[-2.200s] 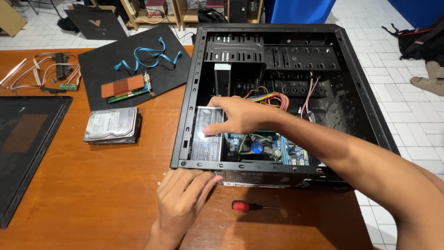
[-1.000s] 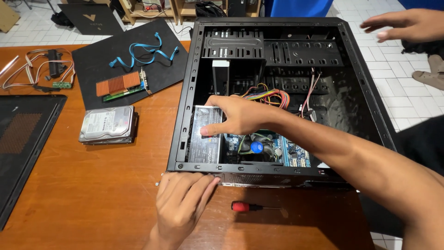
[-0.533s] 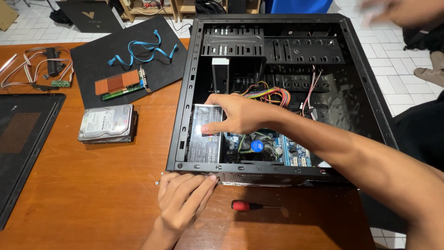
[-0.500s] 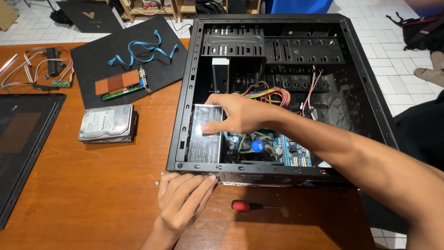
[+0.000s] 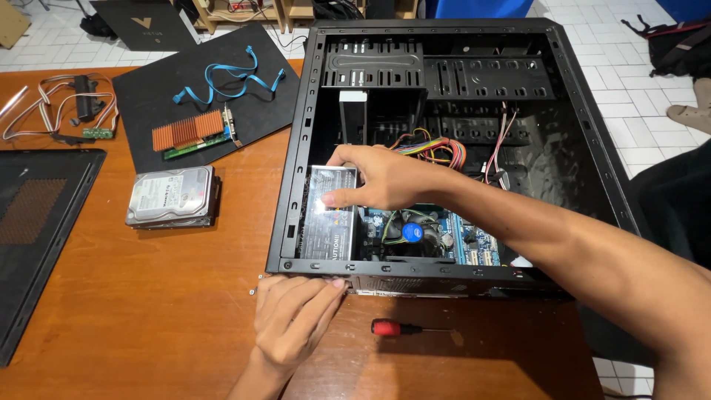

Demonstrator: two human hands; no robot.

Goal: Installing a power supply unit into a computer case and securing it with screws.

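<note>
An open black computer case [image 5: 585, 133] lies on its side on a wooden table [image 5: 148, 296]. My right hand [image 5: 378, 178] reaches into it and grips the top of a grey power supply unit [image 5: 326, 222] at the case's near left corner. My left hand [image 5: 292, 318] rests on the table against the outside of the case's near wall, fingertips touching its lower edge. A bundle of coloured wires [image 5: 437, 148] runs behind my right hand. A green-blue motherboard with a round blue-centred cooler [image 5: 411, 232] lies beside the power supply.
A red-handled screwdriver [image 5: 404, 328] lies on the table right of my left hand. A hard drive [image 5: 172, 196] sits left of the case. A black mat [image 5: 200, 89] holds a card with a copper heatsink [image 5: 194, 133] and blue cables. A black side panel [image 5: 37, 230] lies far left.
Another person's hand at the top right has left the view. My two hands have stayed in place on the power supply and the case wall.
</note>
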